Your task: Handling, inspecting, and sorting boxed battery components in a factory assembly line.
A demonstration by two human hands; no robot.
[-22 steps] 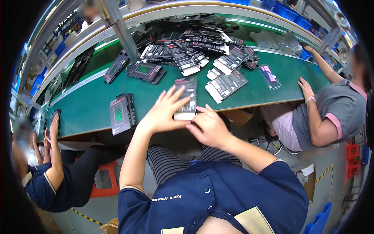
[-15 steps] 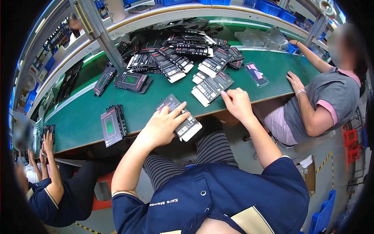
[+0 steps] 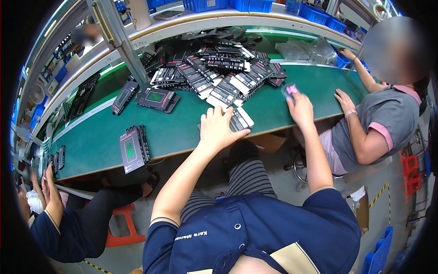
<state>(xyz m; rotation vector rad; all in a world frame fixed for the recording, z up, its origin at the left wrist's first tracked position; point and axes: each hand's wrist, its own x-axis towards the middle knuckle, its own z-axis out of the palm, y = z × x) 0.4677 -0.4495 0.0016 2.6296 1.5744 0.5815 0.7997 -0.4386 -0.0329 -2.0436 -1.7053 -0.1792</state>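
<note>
My left hand spans a flat black-and-white printed box at the table's near edge, with thumb and fingers on either side of it. Part of that box is hidden beneath the palm. Farther right, my right hand pinches a small clear plastic pack with a pink piece in it, a little blurred. Just beyond my left fingertips, a similar box with a white end flap lies against the heap of black boxes.
Black boxes with a green print lie left, and a standing row sits at the near edge. Clear plastic trays lie at the back right. A co-worker's hand rests on the green table. A metal post rises back left.
My left hand has moved right with its box. The box by my right hand now lies against the heap. My right hand has moved right and taken hold of the clear pack.
</note>
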